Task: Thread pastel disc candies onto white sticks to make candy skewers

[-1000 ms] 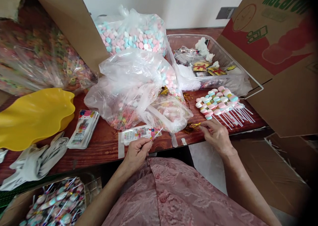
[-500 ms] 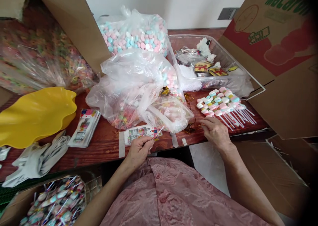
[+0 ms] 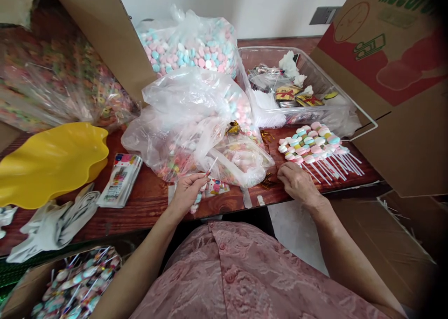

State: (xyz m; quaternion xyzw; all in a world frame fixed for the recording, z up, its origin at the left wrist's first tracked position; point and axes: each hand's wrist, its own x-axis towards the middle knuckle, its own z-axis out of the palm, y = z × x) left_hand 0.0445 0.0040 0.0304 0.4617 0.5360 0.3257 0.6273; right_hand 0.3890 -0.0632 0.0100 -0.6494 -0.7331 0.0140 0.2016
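My left hand (image 3: 189, 190) is closed on a marshmallow stick (image 3: 196, 203). Its white end points up past my fingertips, and pastel pieces show below the hand, partly covered by it. Under that hand lies a printed packet (image 3: 219, 187), mostly hidden. My right hand (image 3: 297, 181) rests by the table's front edge with its fingers curled together; whatever is in them is hidden. Gold twist ties (image 3: 268, 181) lie just left of its fingertips. Beyond it sits a row of marshmallow sticks (image 3: 311, 144), their white sticks toward me.
Clear bags of marshmallows (image 3: 196, 50) fill the table's middle. A plastic tub (image 3: 350, 104) of packets stands behind, beside a large carton (image 3: 395, 137). On the left are a yellow dish (image 3: 52, 165), a packet stack (image 3: 119, 183) and white gloves (image 3: 59, 225). Below, a box holds wrapped candy sticks (image 3: 79, 281).
My left hand has moved up and left, tilting the stick more upright and bringing its pastel pieces into view. The right hand has shifted slightly left, its fingers curling more.
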